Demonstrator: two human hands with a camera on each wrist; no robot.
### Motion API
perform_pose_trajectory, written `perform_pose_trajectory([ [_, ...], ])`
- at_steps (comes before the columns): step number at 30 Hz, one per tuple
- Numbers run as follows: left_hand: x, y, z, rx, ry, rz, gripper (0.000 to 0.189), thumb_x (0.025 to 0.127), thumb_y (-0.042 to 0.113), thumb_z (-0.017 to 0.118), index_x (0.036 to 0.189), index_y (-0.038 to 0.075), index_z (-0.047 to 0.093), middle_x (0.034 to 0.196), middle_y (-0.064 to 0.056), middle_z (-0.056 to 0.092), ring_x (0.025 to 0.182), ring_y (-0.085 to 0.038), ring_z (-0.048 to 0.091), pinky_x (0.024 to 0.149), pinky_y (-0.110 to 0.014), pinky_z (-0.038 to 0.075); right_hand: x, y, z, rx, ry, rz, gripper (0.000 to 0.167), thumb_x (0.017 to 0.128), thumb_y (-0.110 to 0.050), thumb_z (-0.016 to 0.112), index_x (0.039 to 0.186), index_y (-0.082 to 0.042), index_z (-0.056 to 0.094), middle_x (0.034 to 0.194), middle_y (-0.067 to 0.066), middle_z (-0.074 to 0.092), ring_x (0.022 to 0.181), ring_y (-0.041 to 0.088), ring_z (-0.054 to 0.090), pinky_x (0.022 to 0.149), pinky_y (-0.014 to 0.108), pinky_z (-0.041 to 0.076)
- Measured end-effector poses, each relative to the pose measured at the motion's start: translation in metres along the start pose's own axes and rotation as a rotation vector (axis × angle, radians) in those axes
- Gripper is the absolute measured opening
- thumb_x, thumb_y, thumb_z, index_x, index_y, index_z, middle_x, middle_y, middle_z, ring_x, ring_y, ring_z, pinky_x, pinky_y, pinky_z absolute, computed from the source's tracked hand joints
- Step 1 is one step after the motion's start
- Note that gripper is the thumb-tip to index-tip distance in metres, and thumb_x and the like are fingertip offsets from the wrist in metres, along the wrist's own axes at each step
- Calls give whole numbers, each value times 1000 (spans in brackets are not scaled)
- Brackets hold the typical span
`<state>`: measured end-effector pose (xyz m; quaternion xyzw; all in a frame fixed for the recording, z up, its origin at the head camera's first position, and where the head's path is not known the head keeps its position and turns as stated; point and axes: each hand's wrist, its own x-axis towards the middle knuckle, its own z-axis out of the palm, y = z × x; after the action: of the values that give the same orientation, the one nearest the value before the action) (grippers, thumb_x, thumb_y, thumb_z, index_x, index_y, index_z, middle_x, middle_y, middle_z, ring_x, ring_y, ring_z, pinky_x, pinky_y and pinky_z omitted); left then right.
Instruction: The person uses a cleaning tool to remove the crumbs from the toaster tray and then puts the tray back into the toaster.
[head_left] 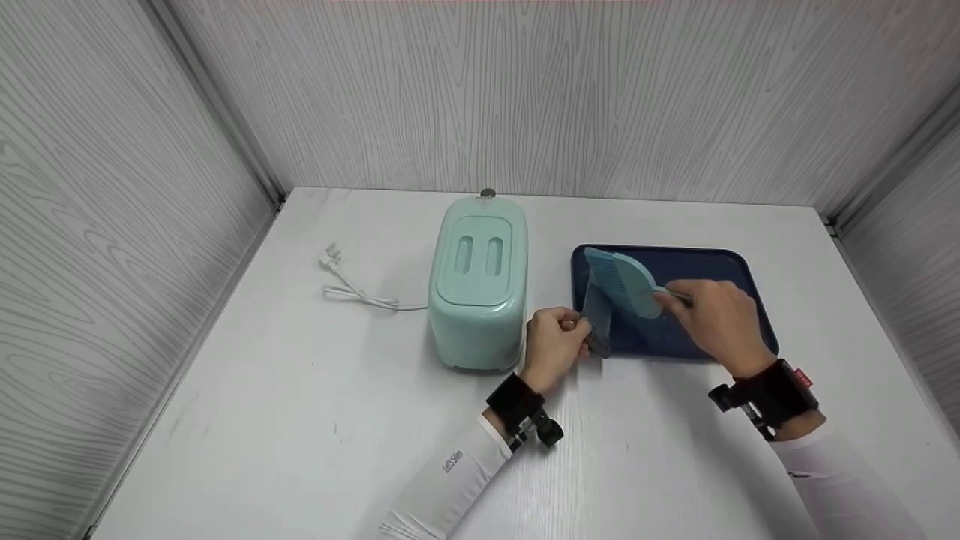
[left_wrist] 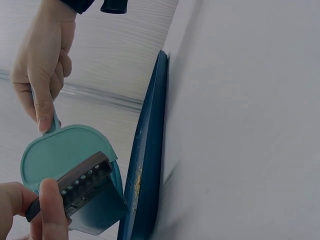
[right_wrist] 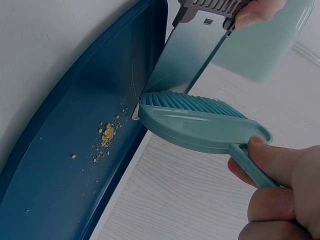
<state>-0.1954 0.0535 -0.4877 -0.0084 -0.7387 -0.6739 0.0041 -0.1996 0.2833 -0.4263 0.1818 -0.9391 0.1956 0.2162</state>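
Note:
My left hand point(head_left: 553, 341) pinches the grey slotted end of a flat metal crumb tray point(right_wrist: 187, 55), which stands tilted on edge over the near left part of a dark blue tray point(head_left: 697, 264). In my right hand point(head_left: 718, 319) is the handle of a light teal brush point(right_wrist: 200, 129). Its blue-green bristles lie against the crumb tray's metal face, near the lower end. Yellowish crumbs point(right_wrist: 107, 135) are scattered on the blue tray below, with a small heap in the right wrist view. In the left wrist view the brush overlaps the crumb tray.
A mint-green toaster point(head_left: 480, 262) with a lid on top stands left of my left hand. Its white cord and plug point(head_left: 330, 259) lie on the white table point(head_left: 360, 435) further left. Grey wood-grain panels point(head_left: 487, 97) enclose the back and sides.

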Motion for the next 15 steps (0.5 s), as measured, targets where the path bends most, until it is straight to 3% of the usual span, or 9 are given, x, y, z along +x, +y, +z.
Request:
perform_pose_trajectory([
  [5, 0, 1, 0, 12, 15, 1, 10, 91, 1, 69, 96, -5, 76, 67, 3, 64, 60, -33, 72, 47, -23, 58, 4, 0, 3, 8, -6, 2, 13, 93, -20, 79, 87, -9, 80, 61, 2, 67, 46, 11, 47, 38, 26, 26],
  [12, 0, 2, -1, 12, 25, -13, 8, 91, 1, 69, 94, -4, 75, 68, 3, 62, 57, -26, 71, 47, -24, 59, 8, 5, 9, 4, 14, 17, 17, 95, -19, 77, 99, -4, 81, 62, 5, 70, 51, 20, 61, 38, 30, 38],
  [15, 0, 2, -1, 8, 23, -14, 9, 91, 0, 68, 95, -5, 75, 67, 2, 62, 56, -28, 71, 47, -24, 59, 7, 7, 11, 10, 30, 24, 18, 95, -18, 76, 102, -2, 81, 65, 8, 71, 51, 22, 62, 38, 29, 36],
])
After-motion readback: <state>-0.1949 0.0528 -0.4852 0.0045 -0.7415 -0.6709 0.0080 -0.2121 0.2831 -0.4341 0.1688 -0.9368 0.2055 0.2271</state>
